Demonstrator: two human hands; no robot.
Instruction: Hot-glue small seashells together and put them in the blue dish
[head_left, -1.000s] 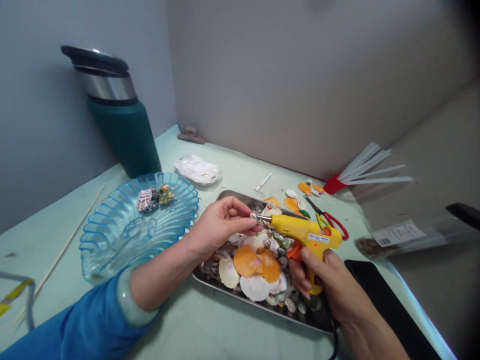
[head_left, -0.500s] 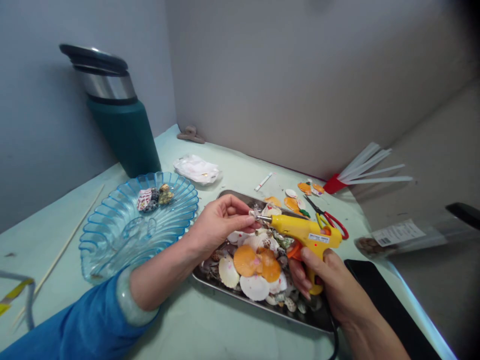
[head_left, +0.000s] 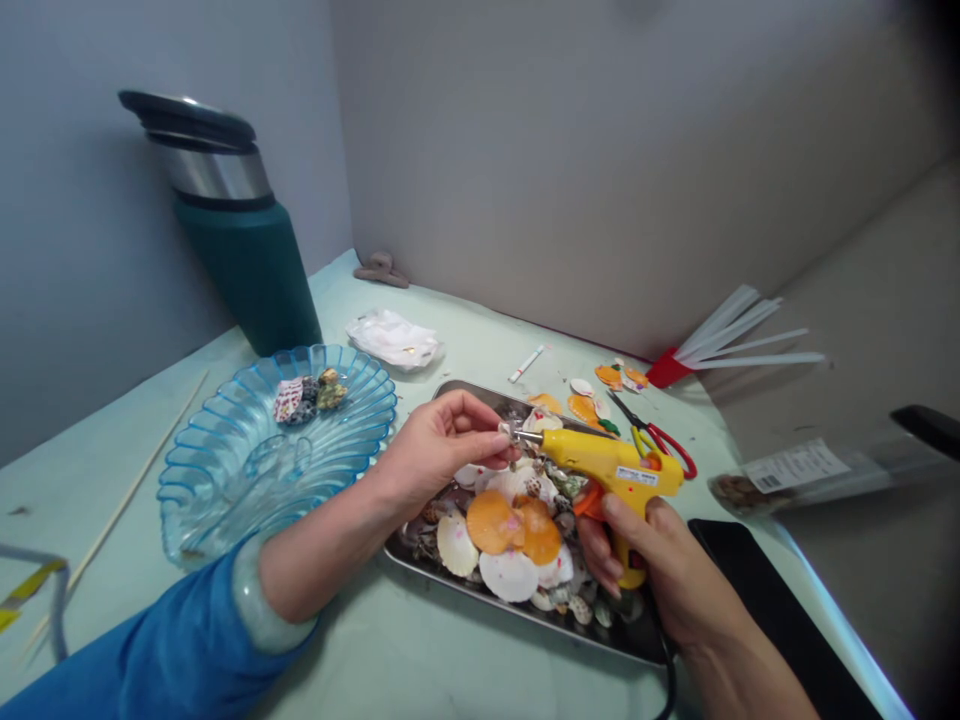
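Note:
My right hand (head_left: pixel 660 560) is wrapped round the handle of a yellow hot glue gun (head_left: pixel 589 452), with fingers at its orange trigger. The metal nozzle points left at a small pale shell (head_left: pixel 508 430), which my left hand (head_left: pixel 450 440) pinches between thumb and fingertips. Most of that shell is hidden by the fingers. Below both hands lies a metal tray (head_left: pixel 465 588) heaped with seashells: orange scallops (head_left: pixel 491 520), white ones (head_left: pixel 510 575) and small spotted snail shells. To the left, a clear blue shell-shaped dish (head_left: pixel 247 490) holds a few shells (head_left: pixel 306 398) near its far side.
A green flask (head_left: pixel 240 250) stands at back left. Behind the tray lie a white packet (head_left: pixel 394 338), loose orange shells (head_left: pixel 585 408) and red-and-yellow scissors (head_left: pixel 660 440). Glue sticks (head_left: pixel 735 335) stand in a red holder. At right are a black phone-like slab (head_left: pixel 757 590) and a plastic bag (head_left: pixel 795 472).
Almost nothing differs. My left fingertips and the small shell have shifted very slightly left at the nozzle; the glue gun stays in place.

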